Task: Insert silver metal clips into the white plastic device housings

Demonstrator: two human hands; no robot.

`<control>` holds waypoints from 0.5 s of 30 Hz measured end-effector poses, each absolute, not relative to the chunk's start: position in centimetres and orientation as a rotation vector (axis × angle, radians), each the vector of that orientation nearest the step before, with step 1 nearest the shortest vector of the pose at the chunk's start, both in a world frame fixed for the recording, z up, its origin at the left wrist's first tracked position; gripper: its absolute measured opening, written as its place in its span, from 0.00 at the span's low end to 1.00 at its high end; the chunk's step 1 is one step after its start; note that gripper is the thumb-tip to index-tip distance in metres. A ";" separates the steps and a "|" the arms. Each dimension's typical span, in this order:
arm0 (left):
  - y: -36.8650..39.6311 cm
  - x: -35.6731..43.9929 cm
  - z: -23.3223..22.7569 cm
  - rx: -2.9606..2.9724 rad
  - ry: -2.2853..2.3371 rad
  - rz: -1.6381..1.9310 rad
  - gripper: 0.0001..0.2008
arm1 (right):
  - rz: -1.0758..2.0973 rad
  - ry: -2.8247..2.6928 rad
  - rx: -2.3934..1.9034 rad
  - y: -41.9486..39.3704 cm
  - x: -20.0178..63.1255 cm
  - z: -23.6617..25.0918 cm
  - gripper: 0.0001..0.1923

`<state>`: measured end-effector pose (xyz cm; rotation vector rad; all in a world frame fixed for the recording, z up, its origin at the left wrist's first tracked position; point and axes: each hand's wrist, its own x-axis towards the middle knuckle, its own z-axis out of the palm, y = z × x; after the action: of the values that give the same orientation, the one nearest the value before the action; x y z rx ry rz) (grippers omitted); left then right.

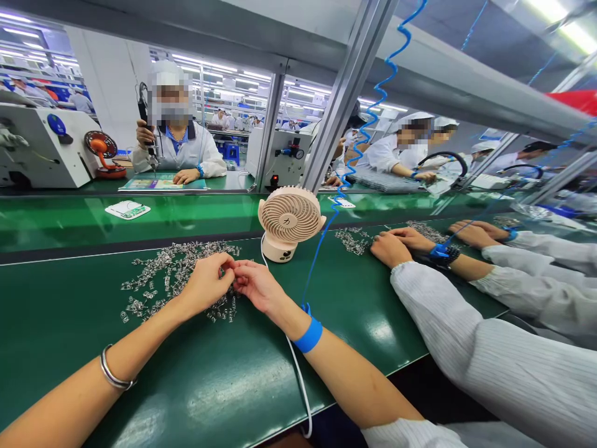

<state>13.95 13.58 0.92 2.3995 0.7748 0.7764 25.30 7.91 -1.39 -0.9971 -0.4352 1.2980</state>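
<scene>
My left hand point(208, 281) and my right hand point(258, 283) meet fingertip to fingertip above the green work surface point(233, 379). The fingers of both are pinched together; whatever lies between them is too small or hidden to name. Just behind and under my left hand spreads a heap of small shiny metal parts point(172, 264), with some scattered toward the front. A silver bangle point(111, 371) circles my left forearm. On my right wrist sits a blue wrist strap point(308, 336), with a coiled blue cord point(314, 261) running up from it.
A beige desk fan point(290, 218) stands behind my hands, its white cable point(298, 370) passing beneath my right arm. Co-workers' hands point(390, 249) work at more metal parts point(353, 240) on the right. Beyond, a white piece with a circuit board point(127, 210) rests on the green strip; a person holds a tool point(150, 143).
</scene>
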 end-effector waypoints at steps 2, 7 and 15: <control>13.6 13.9 0.9 2.394 0.780 0.769 0.08 | 1.285 -0.438 -1.001 7.9 25.3 -1.4 0.08; 13.7 13.9 0.9 2.387 0.811 0.748 0.06 | 1.264 -0.460 -1.026 8.0 25.0 -1.4 0.07; 13.8 14.0 1.1 2.417 0.891 0.768 0.05 | 1.264 -0.512 -1.075 7.8 24.8 -1.2 0.07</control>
<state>13.95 13.78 1.07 2.4165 0.8914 0.7682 24.75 7.75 -1.21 -1.0746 -0.5121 1.2640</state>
